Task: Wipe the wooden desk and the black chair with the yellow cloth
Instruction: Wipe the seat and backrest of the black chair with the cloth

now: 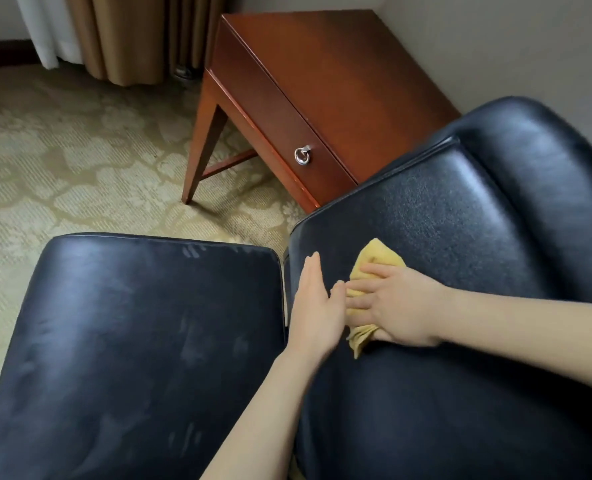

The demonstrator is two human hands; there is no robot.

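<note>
Head view, single frame.

- Right hand [396, 304]: laid palm-down on the cloth [381, 258]. Fingers [358, 302] are seen straight and slightly spread, pressed flat; nothing is curled round. Whether the thumb pinches the cloth cannot be told.
- Cloth: yellow, crumpled, lying on the chair [460, 216] seat. One part is seen beyond the right fingertips, another bunch sticks out under the thumb side of the hand; the rest is covered by the palm.
- Left hand [317, 306]: flat on the seat's near edge, just beside the right fingertips. Fingers [310, 271] are held straight and together; nothing is held. The thumb is seen touching, or nearly touching, the cloth.
- Stool [131, 323]: black, padded, to the outer side of the left hand, a narrow gap from the chair. Pale smears are noted on its top.
- Desk [322, 71]: reddish wood, well beyond the fingertips of both hands, against the wall. A ring pull [302, 156] is noted on its drawer front.
- Carpet [62, 150]: patterned, under the furniture.
- Curtain [124, 36]: at the far side.
</note>
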